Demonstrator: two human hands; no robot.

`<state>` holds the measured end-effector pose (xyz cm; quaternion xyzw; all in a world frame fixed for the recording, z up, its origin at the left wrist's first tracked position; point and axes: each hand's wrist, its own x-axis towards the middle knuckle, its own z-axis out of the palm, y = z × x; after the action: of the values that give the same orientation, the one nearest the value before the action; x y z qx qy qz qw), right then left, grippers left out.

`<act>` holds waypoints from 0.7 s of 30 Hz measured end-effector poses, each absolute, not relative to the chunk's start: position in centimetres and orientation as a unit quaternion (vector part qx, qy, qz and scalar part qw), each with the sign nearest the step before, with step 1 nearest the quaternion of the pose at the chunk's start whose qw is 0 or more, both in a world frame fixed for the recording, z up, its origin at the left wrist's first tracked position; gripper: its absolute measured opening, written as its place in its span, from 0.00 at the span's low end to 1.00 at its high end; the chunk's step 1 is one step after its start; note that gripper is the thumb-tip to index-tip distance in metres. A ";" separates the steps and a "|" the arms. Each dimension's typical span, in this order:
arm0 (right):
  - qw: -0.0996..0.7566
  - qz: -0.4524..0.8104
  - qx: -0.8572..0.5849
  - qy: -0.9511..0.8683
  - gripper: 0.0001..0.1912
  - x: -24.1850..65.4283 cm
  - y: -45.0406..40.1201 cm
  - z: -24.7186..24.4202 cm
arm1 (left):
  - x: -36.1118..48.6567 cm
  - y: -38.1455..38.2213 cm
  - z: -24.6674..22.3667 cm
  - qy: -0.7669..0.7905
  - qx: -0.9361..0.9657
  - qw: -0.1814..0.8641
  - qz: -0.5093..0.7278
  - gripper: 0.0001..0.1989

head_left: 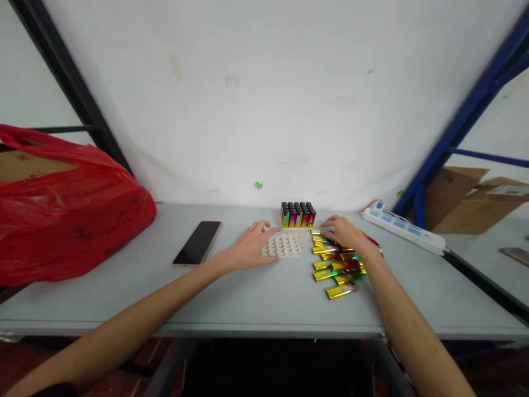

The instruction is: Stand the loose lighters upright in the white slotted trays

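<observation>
A white tray with rows of round holes (287,246) lies flat on the table. My left hand (254,247) is at its left edge, fingers spread and partly covering that side. To the right is a loose pile of shiny lighters (330,264) in gold, red and green. My right hand (341,230) reaches over the pile's upper end, its fingers apart and close to the top lighters; whether they touch is hard to see. Behind the tray, a block of upright lighters with black tops (297,215) stands in another white holder.
A black-screened phone (197,243) lies left of the tray. The red plastic bag (74,209) fills the table's left end. A white power strip (403,226) runs along the right, beside a blue metal frame (463,110). Cardboard boxes (463,201) are beyond it. The wall closes off the back.
</observation>
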<state>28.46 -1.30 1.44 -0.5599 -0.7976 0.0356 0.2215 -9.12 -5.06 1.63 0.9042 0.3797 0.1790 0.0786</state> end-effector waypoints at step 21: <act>0.470 0.260 -0.492 -0.685 0.36 23.7 -2.8 3.4 | -8.6 -2.0 -1.7 0.395 0.870 0.156 0.251 0.36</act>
<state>23.67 -2.77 3.42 -0.4924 -0.6849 0.2597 0.4701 -8.58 -1.95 -1.67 0.8699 0.3950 0.2508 0.1559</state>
